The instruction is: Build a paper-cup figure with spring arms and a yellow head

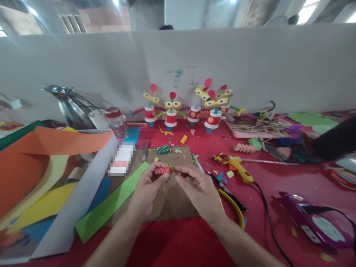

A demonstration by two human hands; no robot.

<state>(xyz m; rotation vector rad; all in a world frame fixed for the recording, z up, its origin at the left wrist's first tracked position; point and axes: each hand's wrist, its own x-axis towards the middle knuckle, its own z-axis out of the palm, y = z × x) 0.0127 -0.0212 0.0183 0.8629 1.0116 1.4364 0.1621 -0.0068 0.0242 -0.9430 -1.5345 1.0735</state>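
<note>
My left hand (148, 189) is closed on a small folded paper spring (161, 170), red with an orange end, gripped between thumb and fingers. At its right end, a thin yellow-green paper piece (171, 169) is pinched by my right hand (196, 187). Where that piece meets the spring is partly hidden by my fingers. Both hands are over a brown cardboard sheet (178, 207). Just beyond them rests a green and black folded paper spring (164, 149). A long light-green paper strip (111, 207) lies beside my left hand.
Several paper-cup figures (170, 119) stand along the back wall. To the right lie a yellow glue gun (239, 168), a black pen (228, 191) and a purple device (314, 218) with a cord. A box of coloured paper (75, 193), a jar (115, 120) and a metal jug (66, 105) are left.
</note>
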